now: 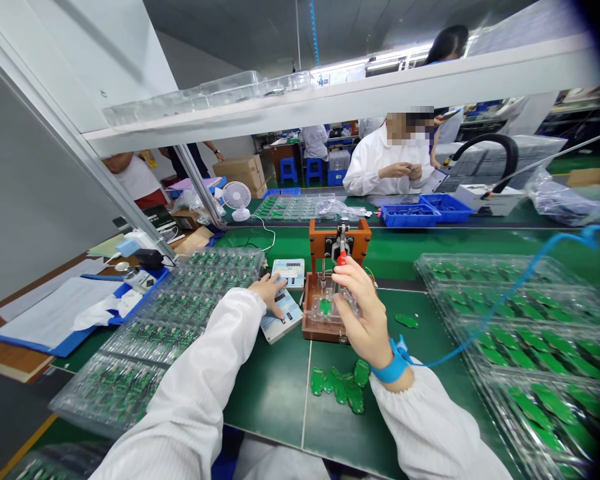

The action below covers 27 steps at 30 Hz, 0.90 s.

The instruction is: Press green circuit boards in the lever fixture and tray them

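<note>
**Handwork on an electronics assembly line**

The right hand [363, 313], banded by a blue wrist strap [391, 363], is clamped around the clear acrylic press block [345, 300] of a brown-based, orange-framed metal jig [339, 240], its fingers closed on the block just below a red-tipped lever [341, 260]; a green, irregularly shaped circuit board [325, 306] is seated inside the jig, at 12 o'clock from the wearer. The left hand [271, 293] is laid open, fingers apart, on a white-and-blue handheld unit [281, 316] at 11 o'clock; a second such unit [288, 272] is placed just beyond it. Loose green boards [339, 388] are heaped on the dark green mat [270, 400] at 12 o'clock, and a single board [407, 321] is lying at 1 o'clock. Clear trays of green boards are stacked at 10 o'clock [180, 320] and at 2 o'clock [530, 333]. A blue coiled cord [525, 280] is run over the right-hand trays. Farther off, blue plastic crates [409, 215] and a white desk fan [237, 199] are placed; a co-worker in a white smock [385, 160] is seated at 12 o'clock.
</note>
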{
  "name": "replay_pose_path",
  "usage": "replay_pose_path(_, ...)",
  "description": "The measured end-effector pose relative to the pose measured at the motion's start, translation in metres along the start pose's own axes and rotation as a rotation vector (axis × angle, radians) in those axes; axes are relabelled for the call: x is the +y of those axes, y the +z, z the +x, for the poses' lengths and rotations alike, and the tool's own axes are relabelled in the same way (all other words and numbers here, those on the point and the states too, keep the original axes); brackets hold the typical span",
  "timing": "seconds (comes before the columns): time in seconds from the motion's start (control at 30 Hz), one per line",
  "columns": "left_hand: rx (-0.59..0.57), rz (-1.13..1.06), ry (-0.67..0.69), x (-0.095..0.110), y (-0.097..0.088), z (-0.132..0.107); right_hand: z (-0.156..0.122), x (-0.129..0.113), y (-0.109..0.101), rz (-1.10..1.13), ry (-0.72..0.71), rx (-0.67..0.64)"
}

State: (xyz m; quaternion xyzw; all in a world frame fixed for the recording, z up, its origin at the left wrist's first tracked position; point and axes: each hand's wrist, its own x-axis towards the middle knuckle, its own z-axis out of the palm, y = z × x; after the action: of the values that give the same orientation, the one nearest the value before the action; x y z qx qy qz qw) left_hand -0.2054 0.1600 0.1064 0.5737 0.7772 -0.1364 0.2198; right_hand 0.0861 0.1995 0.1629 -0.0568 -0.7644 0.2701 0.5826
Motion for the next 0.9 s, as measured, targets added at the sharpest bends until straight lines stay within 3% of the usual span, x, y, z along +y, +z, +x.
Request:
replay_pose_path(0.3,-0.046,0.076,-0.009,0.012,-0.006,0.006,0.000,-0.001,0.001,0.000,-0.005,0.009)
replay_pose_path(0.43,-0.029,0.100,-0.013,0.023,-0.015,-0.008,0.000,0.000,0.001,-0.018,-0.005,0.014)
replay_pose_path(0.57,0.258,-0.008,-0.011,0.037,-0.019,-0.042,0.001,0.000,0.000,-0.029,-0.022,0.003)
replay_pose_path(0.67,0.579,-0.170,-0.001,0.059,0.000,-0.069,0.002,0.001,-0.001,-0.046,-0.033,0.015)
replay_pose_path(0.77,0.936,-0.395,0.255,0.091,0.038,-0.080,0.005,0.002,-0.001,-0.085,-0.050,0.040)
replay_pose_path(0.9,1.165,-0.406,0.640,0.130,0.088,-0.074,0.014,0.007,-0.004,-0.186,-0.132,0.060)
